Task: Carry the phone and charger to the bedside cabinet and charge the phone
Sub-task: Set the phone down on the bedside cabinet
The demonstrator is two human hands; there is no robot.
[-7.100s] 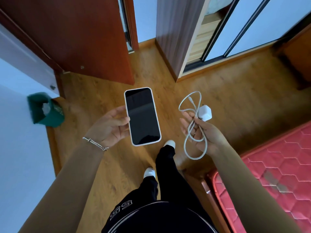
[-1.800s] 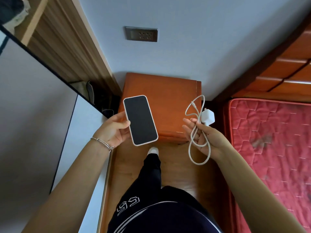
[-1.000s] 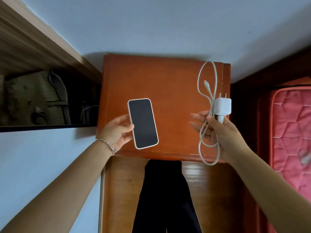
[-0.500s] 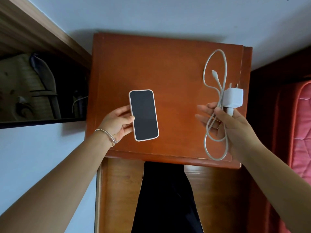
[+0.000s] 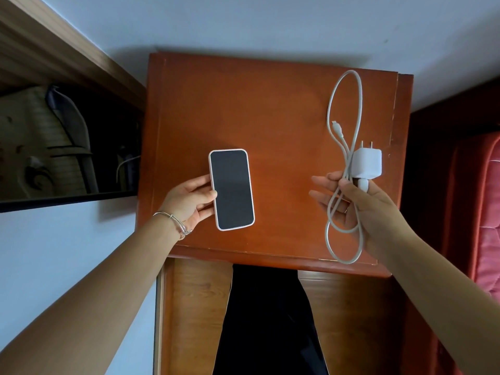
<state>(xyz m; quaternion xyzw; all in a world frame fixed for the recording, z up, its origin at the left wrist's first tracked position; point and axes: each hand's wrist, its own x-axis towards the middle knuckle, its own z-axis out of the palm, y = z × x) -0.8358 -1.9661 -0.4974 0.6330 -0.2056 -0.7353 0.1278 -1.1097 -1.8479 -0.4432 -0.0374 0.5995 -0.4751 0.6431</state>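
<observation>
Far left: dark open recess (image 5: pixel 67 142) under a wood-grain edge, pale wall below it. Centre: orange-brown bedside cabinet (image 5: pixel 270 109) set against a light wall (image 5: pixel 270 20), its top bare apart from what is held over it. Wood floor (image 5: pixel 194 307) in front; dark trouser leg between. Far right: red quilted mattress (image 5: pixel 484 212), partly cut off.

Left hand (image 5: pixel 189 201), thin bracelet (image 5: pixel 176 223) at the wrist: fingers closed on the left long edge of the phone (image 5: pixel 231 189), thumb on top, other fingers underneath. Phone over the cabinet's centre, screen up and dark, white rim. Long axis runs near-to-far, top end toward the wall, tilted slightly left. Cannot tell whether it touches the top.

Right hand (image 5: pixel 359 201): thumb and fingers pinch the charger (image 5: pixel 367 163) at its base with the looped white cable (image 5: pixel 345 125). Prongs point toward the wall. One cable loop reaches far, one hangs near the cabinet's front edge; free connector end lies inside the far loop.
</observation>
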